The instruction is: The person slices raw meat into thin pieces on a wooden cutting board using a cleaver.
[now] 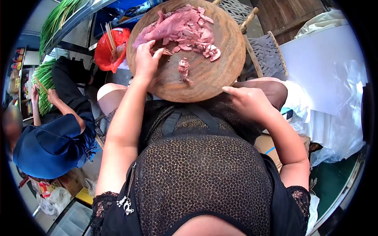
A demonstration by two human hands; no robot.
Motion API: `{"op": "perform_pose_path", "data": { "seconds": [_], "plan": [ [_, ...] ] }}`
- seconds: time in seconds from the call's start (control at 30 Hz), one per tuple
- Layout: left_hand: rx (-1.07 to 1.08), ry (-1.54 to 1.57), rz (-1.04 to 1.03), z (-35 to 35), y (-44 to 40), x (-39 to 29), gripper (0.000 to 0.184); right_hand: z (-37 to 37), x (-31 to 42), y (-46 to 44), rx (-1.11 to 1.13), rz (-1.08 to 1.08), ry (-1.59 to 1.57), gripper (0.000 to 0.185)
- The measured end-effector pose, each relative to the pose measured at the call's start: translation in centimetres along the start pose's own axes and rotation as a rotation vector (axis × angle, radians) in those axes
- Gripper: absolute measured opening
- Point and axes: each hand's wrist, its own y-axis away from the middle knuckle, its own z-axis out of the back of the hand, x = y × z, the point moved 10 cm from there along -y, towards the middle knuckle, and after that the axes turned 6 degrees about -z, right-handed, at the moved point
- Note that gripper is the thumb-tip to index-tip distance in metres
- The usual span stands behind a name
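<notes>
A round wooden chopping board [220, 70] sits in front of me over my lap, with a heap of pink raw meat [177, 27] on its far side, partly in thin slices. My left hand [146, 63] is over the board's left part, thumb and forefinger apart. Its forefinger reaches the edge of the large meat piece, and a small slice lies by the thumb tip. Closer to me on the wood is a small reddish meat scrap [183, 69]. My right hand [249, 101] is at the near right rim, fingers curled under and thumb stretched out; what it grips is hidden.
Thin wooden sticks stand in a red plastic bag [103, 49] left of the board. Another person in a blue top [51, 145] sits at left, handling green stalks [45, 76]. A woven stool [267, 55] and a white surface with plastic sheeting [315, 70] are at right.
</notes>
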Motion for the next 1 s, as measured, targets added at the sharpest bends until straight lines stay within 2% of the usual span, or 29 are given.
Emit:
{"op": "perform_pose_path", "data": {
  "seconds": [0.07,0.13,0.2,0.23,0.27,0.3,0.33,0.37,0.4,0.47,0.5,0.63,0.7,0.73,0.8,0.93,1.0],
  "plan": [
    [-0.016,-0.114,-0.18,1.0,1.1,-4.2,0.035,1.3,-1.7,0.9,-0.11,-0.118,-0.149,0.035],
    [0.12,0.142,-0.006,-2.3,3.1,-3.8,0.041,1.3,-3.7,0.6,-0.164,-0.212,-0.371,0.034],
    [0.302,0.08,0.026,-4.7,5.4,-6.5,0.047,1.1,-4.4,-0.1,-0.106,-0.364,-0.475,0.034],
    [0.341,0.119,0.0,-5.8,6.2,-6.6,0.051,0.9,-4.5,-0.6,-0.106,-0.363,-0.475,0.034],
    [0.345,0.153,-0.024,-7.0,6.8,-5.7,0.052,-0.4,-5.5,-0.7,-0.063,-0.447,-0.61,0.034],
    [0.397,0.36,0.081,-7.6,7.2,-4.8,0.053,-1.5,-6.1,-0.7,-0.02,-0.531,-0.744,0.034],
    [0.446,0.567,0.188,-8.3,7.6,-4.2,0.054,-1.6,-5.9,-0.7,-0.019,-0.533,-0.745,0.034],
    [0.515,0.894,0.386,-9.4,9.0,-3.6,0.053,-1.8,-5.6,-0.6,-0.019,-0.563,-0.788,0.034],
    [0.517,0.891,0.39,-8.6,8.9,-3.6,0.053,-2.1,-5.5,-0.6,-0.019,-0.592,-0.832,0.035],
    [0.642,1.106,0.61,-8.6,10.3,-3.2,0.052,-2.9,-5.5,-0.8,0.007,-0.579,-0.826,0.035],
    [0.6,1.15,0.631,-8.0,10.1,-3.5,0.055,-3.2,-5.2,-0.9,0.017,-0.566,-0.814,0.035],
    [0.577,1.004,0.608,-7.3,10.2,-2.7,0.046,-3.6,-4.2,-1.4,0.048,-0.528,-0.768,0.034],
    [0.576,0.583,0.38,-5.7,8.7,-3.1,0.035,-3.3,-3.6,-1.7,0.03,-0.477,-0.704,0.034],
    [0.577,0.584,0.381,-6.0,9.0,-2.8,0.035,-2.9,-3.1,-1.8,0.009,-0.422,-0.64,0.034],
    [0.501,0.656,0.547,-6.3,9.8,-1.1,0.026,-2.9,-2.9,-1.8,0.016,-0.42,-0.617,0.035],
    [0.545,0.582,0.621,-6.0,10.1,-0.2,0.025,-2.9,-2.1,-1.7,0.035,-0.433,-0.573,0.035],
    [0.519,0.75,0.662,-6.0,10.7,-0.3,0.025,-2.5,-1.4,-1.5,0.006,-0.409,-0.569,0.034]
  ]
}}
